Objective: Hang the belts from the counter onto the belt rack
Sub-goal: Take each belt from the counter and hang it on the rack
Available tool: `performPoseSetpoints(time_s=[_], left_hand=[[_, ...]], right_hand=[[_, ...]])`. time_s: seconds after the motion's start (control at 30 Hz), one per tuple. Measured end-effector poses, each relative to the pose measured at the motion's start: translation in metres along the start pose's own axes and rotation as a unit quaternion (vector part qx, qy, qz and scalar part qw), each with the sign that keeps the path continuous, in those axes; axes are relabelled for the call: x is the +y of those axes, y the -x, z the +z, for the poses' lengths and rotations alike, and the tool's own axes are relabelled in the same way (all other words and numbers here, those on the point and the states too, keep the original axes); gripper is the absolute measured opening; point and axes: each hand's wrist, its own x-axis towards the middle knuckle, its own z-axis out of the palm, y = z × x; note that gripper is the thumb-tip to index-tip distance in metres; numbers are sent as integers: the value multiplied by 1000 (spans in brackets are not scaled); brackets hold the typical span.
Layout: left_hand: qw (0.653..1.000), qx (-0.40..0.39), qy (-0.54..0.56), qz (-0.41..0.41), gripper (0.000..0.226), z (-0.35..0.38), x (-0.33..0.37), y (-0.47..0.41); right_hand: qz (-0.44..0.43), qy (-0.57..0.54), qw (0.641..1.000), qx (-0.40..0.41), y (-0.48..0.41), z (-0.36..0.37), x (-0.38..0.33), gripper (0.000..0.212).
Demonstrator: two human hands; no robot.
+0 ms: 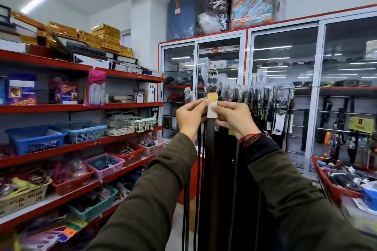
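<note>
I hold a dark belt point(210, 149) upright in front of me, its metal buckle point(212, 76) at the top and its strap hanging straight down. A white and yellow tag point(212, 106) wraps the strap just below the buckle. My left hand point(190, 117) and my right hand point(232, 118) both pinch the belt at this tag, from either side. Behind the belt runs the belt rack point(299, 87), a horizontal rail packed with several hanging belts point(265, 104) in plastic sleeves. The buckle stands a little above the level of the rail's left end.
Red shelves point(81, 144) with plastic baskets of small goods line the left side. A glass cabinet point(285, 87) with a red frame stands behind the rack. A red bin point(334, 187) full of goods sits at the lower right.
</note>
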Motion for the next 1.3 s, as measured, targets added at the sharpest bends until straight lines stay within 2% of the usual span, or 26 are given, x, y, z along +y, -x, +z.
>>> performPoseSetpoints(time_s=[0.23,0.43,0.6,0.7,0.77,0.9,1.03,1.17,1.3], left_hand=[[997,-6,-27,-66,17,-6,-2,5],[997,-23,-26,-73,23,-5,-1,9],[996,-20,-42,-72,25,-4,-8,11],[997,-10,-61,-39,28,-3,-22,14],[992,-2,-124,20,30,-3,-35,20],[956,21,-241,167,36,-7,-69,44],[887,-10,-360,288,40,-11,-111,75],[831,-102,-447,314,48,-8,-154,106],[816,-183,-459,299,48,8,-202,146]], right_hand=[[36,-28,999,-13,5,-3,11,10],[32,-19,999,-6,5,-6,14,8],[41,-21,999,17,2,-6,24,25],[24,18,997,77,4,-4,39,31],[-11,64,991,116,12,-3,52,30],[-147,148,959,192,39,-17,84,24],[-223,236,914,245,72,-48,117,29],[-217,350,868,278,102,-93,147,40],[-174,438,828,305,136,-147,174,42]])
